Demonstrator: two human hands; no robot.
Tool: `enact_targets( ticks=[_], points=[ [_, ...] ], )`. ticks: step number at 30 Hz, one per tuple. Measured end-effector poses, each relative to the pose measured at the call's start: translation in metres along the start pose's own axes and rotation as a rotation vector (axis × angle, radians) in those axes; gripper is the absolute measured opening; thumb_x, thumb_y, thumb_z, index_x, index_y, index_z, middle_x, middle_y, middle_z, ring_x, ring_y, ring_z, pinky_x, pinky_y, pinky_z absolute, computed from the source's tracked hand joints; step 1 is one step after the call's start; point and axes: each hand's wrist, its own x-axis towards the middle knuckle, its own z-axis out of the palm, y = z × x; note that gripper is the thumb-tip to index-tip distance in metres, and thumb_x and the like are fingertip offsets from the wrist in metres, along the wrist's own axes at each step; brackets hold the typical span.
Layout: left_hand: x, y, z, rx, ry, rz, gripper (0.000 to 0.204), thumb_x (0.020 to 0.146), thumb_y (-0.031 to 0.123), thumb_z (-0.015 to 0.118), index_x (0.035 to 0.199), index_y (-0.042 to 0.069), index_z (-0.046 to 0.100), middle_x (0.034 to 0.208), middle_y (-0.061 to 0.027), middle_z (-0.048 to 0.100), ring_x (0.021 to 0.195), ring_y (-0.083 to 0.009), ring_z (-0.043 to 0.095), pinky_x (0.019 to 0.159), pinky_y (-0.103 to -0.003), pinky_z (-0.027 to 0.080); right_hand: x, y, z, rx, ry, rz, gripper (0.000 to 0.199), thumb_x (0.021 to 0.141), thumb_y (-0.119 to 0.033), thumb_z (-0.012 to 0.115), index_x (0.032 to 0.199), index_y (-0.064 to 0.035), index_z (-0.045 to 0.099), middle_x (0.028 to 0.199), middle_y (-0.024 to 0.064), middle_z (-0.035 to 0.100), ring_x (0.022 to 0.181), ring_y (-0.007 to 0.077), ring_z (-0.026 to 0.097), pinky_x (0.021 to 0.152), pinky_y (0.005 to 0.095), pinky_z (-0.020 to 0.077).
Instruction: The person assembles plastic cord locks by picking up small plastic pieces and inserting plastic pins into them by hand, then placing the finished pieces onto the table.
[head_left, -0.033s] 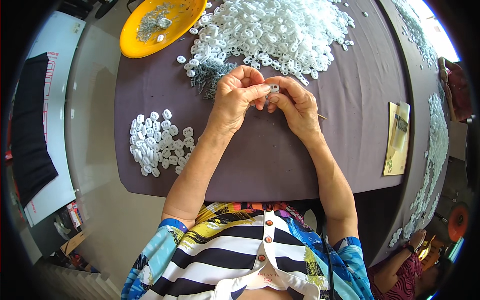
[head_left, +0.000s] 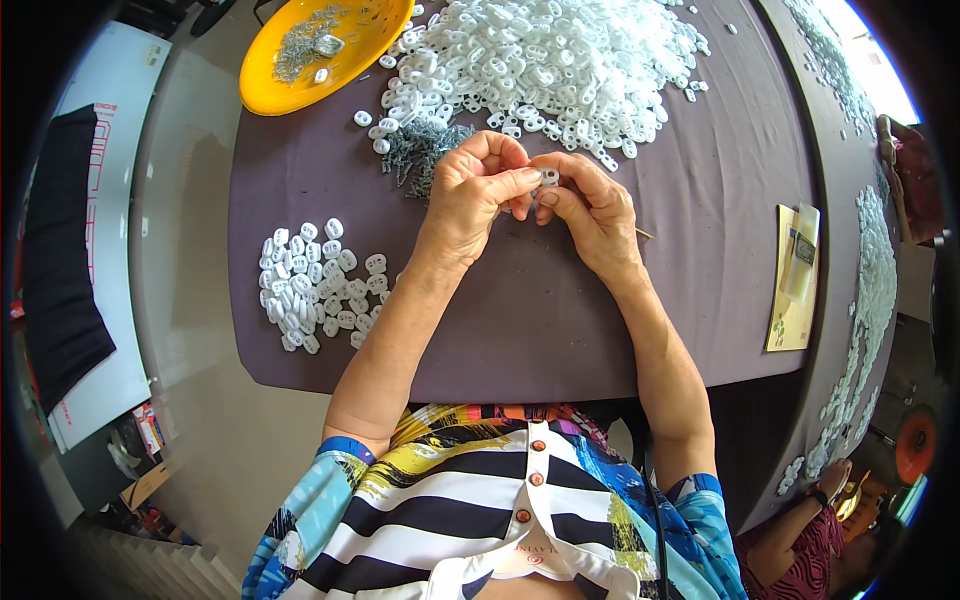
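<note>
Above the middle of the table, my left hand [head_left: 470, 190] and my right hand [head_left: 595, 210] meet, fingertips pinched together around a small white two-hole plastic piece [head_left: 548, 176]. Its lower part is hidden behind the fingers, and whether a smaller part is held with it cannot be made out. Just behind my left hand lies a tangle of small grey metal pieces [head_left: 420, 150], perhaps springs. Beyond both hands spreads a large heap of loose white oval two-hole pieces [head_left: 560, 60]. Left of my left forearm sits a smaller group of thicker white two-hole pieces [head_left: 310, 285].
A yellow dish [head_left: 262, 85] with small metal bits stands at the far left. A thin stick [head_left: 645, 233] lies beside my right wrist. Near the right edge are a tan card and a clear packet [head_left: 800, 255]. Another person's arm [head_left: 805, 515] shows at the lower right.
</note>
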Motion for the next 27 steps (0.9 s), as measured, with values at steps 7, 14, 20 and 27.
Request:
enact_targets(
  ticks=[7, 14, 20, 27],
  points=[
    [0.000, -0.001, 0.000, 0.023, -0.027, -0.003, 0.010, 0.077, -0.001, 0.060, 0.081, 0.004, 0.052, 0.069, -0.0044, 0.057, 0.053, -0.0106, 0.052, 0.048, -0.021, 0.043, 0.000, -0.002, -0.001, -0.036, 0.020, -0.027, 0.021, 0.080, 0.003, 0.056, 0.101, 0.0003, 0.057, 0.084, 0.0039, 0.055, 0.066, 0.0083, 0.055, 0.061, 0.0206, 0.0455],
    [0.000, -0.002, -0.001, 0.021, -0.002, -0.014, 0.010, 0.077, -0.001, 0.059, 0.080, 0.004, 0.051, 0.068, -0.0043, 0.057, 0.052, -0.0106, 0.051, 0.048, -0.021, 0.042, 0.002, 0.005, 0.002, -0.063, 0.055, -0.118, 0.021, 0.079, 0.003, 0.058, 0.100, -0.0001, 0.058, 0.085, 0.0040, 0.055, 0.066, 0.0083, 0.054, 0.062, 0.0205, 0.0452],
    [0.002, -0.010, 0.000, -0.010, 0.006, -0.001, 0.011, 0.077, -0.001, 0.058, 0.079, 0.005, 0.050, 0.067, -0.0034, 0.055, 0.051, -0.0102, 0.050, 0.047, -0.021, 0.041, -0.001, 0.008, 0.003, -0.010, 0.039, 0.006, 0.018, 0.081, 0.003, 0.056, 0.099, 0.0014, 0.058, 0.080, 0.0038, 0.056, 0.063, 0.0084, 0.054, 0.058, 0.0204, 0.0453],
    [0.001, -0.012, -0.002, -0.074, -0.005, -0.067, 0.010, 0.078, -0.001, 0.056, 0.081, 0.006, 0.050, 0.068, -0.0033, 0.055, 0.051, -0.0113, 0.051, 0.047, -0.022, 0.042, 0.000, 0.005, 0.002, -0.051, 0.032, 0.014, 0.016, 0.082, 0.003, 0.055, 0.097, 0.0018, 0.058, 0.079, 0.0041, 0.055, 0.062, 0.0082, 0.055, 0.056, 0.0205, 0.0453]
  ],
)
